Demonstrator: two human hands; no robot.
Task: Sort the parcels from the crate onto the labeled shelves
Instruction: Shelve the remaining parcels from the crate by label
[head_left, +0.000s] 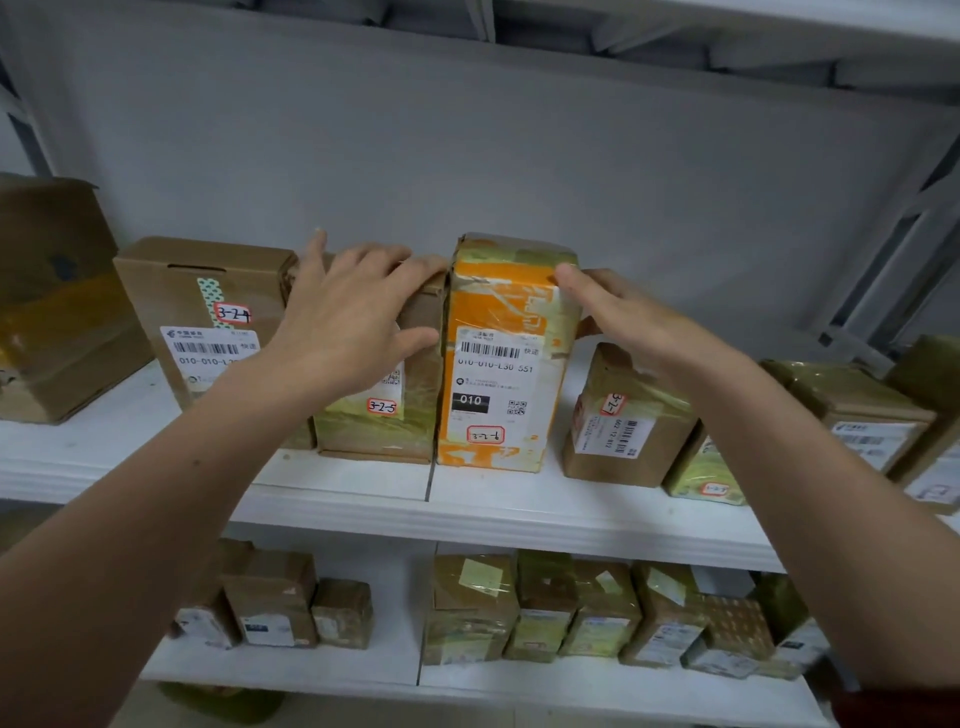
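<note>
An orange and white taped parcel (498, 358) stands upright on the white middle shelf (467, 514), with a red-framed tag near its bottom. My right hand (628, 317) lies flat against its right upper side, thumb on the front corner. My left hand (353, 317) is spread over the brown parcel tagged 3-2-5 (395, 421) just to its left, fingertips reaching the orange parcel's left edge. Neither hand closes around anything.
Left of these stand a brown box tagged 3-2-4 (208, 312) and a bigger carton (57, 301). Right are a tilted brown parcel (623, 431) and more boxes (857, 415). The lower shelf (519, 675) holds several small parcels. A shelf board (727, 21) spans overhead.
</note>
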